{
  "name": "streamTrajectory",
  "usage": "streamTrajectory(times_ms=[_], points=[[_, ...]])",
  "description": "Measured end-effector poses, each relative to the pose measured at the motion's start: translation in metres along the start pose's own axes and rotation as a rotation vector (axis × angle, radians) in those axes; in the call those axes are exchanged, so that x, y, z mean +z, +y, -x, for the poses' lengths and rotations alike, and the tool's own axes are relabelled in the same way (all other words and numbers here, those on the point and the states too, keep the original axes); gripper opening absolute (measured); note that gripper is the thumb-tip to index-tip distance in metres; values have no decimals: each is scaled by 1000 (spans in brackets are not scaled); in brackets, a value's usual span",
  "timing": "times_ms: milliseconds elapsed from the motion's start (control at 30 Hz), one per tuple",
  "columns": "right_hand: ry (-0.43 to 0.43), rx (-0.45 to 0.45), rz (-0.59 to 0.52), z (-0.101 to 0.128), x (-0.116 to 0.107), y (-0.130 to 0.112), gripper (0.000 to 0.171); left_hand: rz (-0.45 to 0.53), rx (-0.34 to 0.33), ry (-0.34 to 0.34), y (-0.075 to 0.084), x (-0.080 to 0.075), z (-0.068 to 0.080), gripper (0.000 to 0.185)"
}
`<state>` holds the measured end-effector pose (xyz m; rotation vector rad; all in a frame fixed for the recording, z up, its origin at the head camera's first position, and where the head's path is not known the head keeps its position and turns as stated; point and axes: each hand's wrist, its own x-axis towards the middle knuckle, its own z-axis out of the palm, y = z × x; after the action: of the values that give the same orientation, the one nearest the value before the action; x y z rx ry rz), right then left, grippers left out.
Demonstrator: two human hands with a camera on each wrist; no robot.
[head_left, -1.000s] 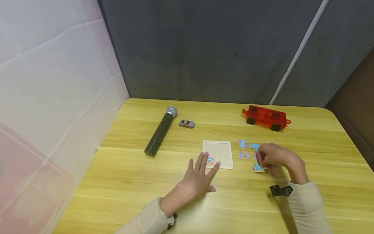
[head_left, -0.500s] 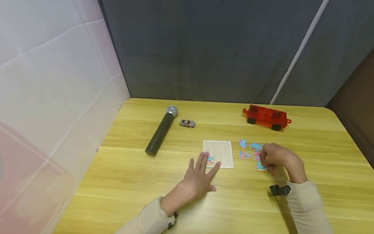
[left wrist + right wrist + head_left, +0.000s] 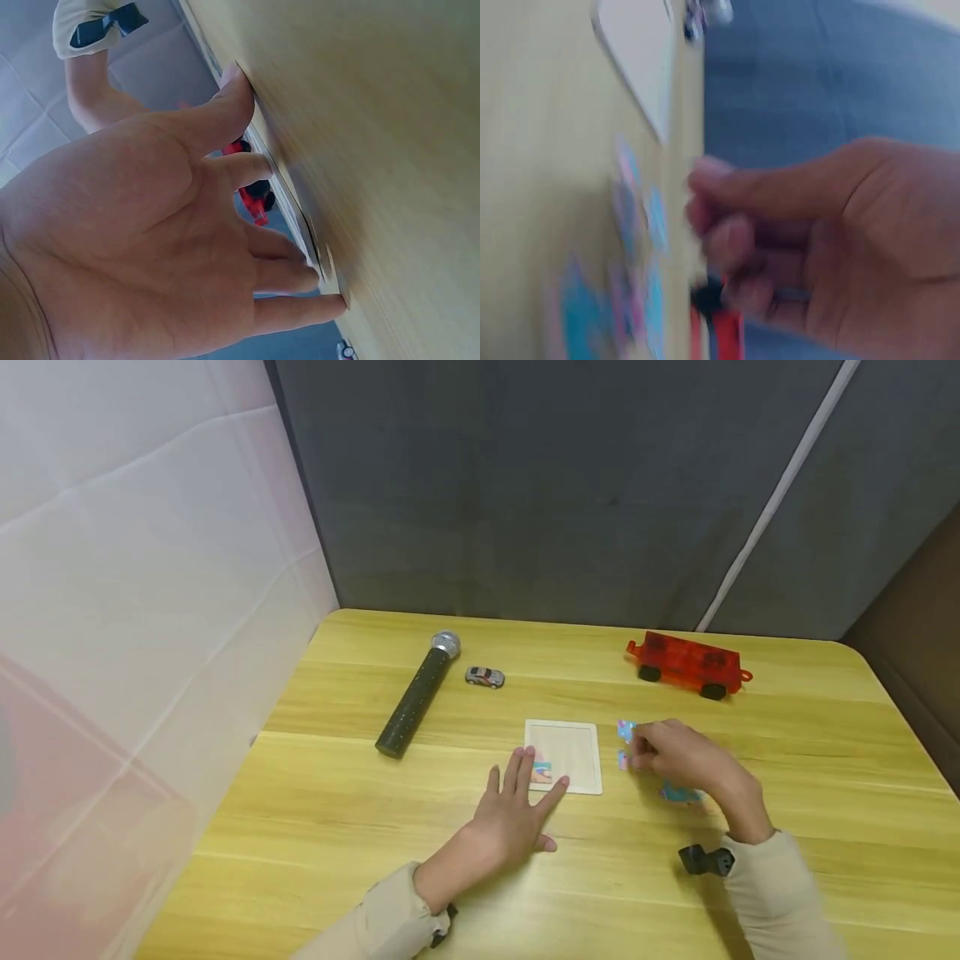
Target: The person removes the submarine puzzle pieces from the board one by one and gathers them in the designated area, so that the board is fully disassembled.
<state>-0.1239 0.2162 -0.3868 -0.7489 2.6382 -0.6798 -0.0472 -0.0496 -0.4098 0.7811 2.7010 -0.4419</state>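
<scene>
A small pale square puzzle tray (image 3: 598, 760) lies on the table. My left hand (image 3: 501, 827) is spread with straight fingers over its near edge and left corner, seen from the palm in the left wrist view. In that corner sits a jigsaw piece (image 3: 542, 772), partly behind the fingers. My right hand (image 3: 686, 760) hovers right of the tray with loosely bent fingers, thumb and forefinger slightly apart, no piece visible between them. Beside its fingertips lie a blue jigsaw piece (image 3: 625, 730) and a pinkish one (image 3: 622, 760). Teal jigsaw pieces (image 3: 681, 793) show below the palm; others are hidden.
A black microphone (image 3: 415, 700) with a silver head lies at the left. Next to it is a small toy car (image 3: 484, 677). A red toy wagon (image 3: 690, 662) stands at the back right. Dark panels (image 3: 525, 485) rise behind the table.
My right hand has moved left from the right-hand jigsaw pieces to those nearer the tray. Earlier, the right-hand pieces slid slightly right. My left hand stays on the tray.
</scene>
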Motion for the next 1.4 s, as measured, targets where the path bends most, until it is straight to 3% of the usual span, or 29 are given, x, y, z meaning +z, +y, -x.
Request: streamTrajectory(times_ms=[100,167,400,567,800,1000,1400], points=[[47,-147,-23,-24,19,-23,4,-20,-12,-11,1,-1,0,82],[47,-186,-34,-37,33,-36,7,-31,-18,-25,1,-3,-1,82],[102,11,-12,-61,67,-68,8,-58,-36,-58,2,-5,0,80],[161,60,-16,-62,75,-72,15,-67,-39,-63,1,-6,1,80],[159,1,-150,-61,70,-67,15,-51,-40,-67,1,-7,1,80],[105,-21,-313,-53,48,-51,11,-44,-34,-54,1,-6,1,81],[58,92,-328,-19,3,-12,11,-55,-30,-22,2,-5,1,83]])
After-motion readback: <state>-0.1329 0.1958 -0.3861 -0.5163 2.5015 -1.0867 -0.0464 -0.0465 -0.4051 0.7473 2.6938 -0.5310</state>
